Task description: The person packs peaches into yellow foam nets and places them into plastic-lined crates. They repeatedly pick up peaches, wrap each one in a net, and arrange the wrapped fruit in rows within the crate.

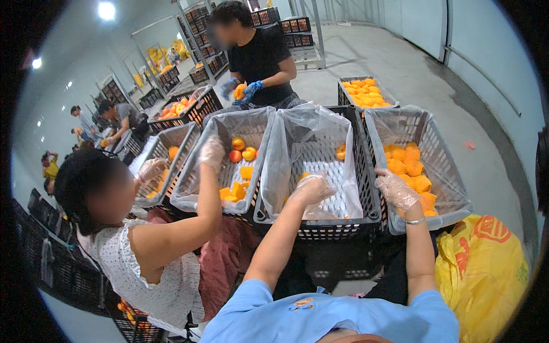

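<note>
My left hand (313,189), in a clear plastic glove, is inside the middle plastic crate (317,231), which has a white liner. A bit of orange foam net (303,176) shows beside its fingers; whether they grip it is unclear. One red-and-yellow fruit (341,152), like a nectarine, lies at that crate's right side. My right hand (396,189), also gloved, is at the left rim of the right crate (446,171). Fruits in orange foam nets (412,159) fill part of this crate. The palm hides whatever the right hand may hold.
At left, a co-worker's gloved hand (211,153) reaches into a lined crate with bare fruit (235,155) and foam nets (237,191). Across from me, another person in blue gloves holds a fruit (240,91). A yellow bag (484,266) stands at my right.
</note>
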Demonstrator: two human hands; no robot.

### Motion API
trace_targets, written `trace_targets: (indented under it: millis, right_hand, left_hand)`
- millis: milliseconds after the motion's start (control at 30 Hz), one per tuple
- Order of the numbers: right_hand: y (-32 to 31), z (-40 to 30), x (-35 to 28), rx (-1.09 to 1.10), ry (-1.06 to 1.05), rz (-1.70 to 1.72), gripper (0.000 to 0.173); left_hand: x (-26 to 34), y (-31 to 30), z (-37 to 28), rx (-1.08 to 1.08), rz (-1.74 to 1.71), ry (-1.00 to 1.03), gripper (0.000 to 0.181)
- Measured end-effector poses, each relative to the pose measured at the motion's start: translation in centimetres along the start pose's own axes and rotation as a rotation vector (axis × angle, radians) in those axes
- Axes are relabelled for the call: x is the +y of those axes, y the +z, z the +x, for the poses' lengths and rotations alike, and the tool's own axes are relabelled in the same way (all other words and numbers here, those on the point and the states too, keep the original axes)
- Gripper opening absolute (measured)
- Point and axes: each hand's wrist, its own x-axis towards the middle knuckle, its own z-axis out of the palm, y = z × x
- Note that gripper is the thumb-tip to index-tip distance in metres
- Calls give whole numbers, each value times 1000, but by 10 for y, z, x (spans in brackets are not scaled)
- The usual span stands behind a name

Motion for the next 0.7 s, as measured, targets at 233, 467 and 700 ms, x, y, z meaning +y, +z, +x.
trace_targets:
  millis: [233,467,700]
  right_hand:
    - [-11,-13,-8,39,-92,27,24]
    - [-3,-18,15,72,-157,81,25]
    - [-13,-20,-10,150,9,281,31]
  left_hand:
    - [-33,32,43,-659,518,92,68]
    - [-84,87,55,-893,463,49,49]
    - [-70,31,64,53,40,-123,23]
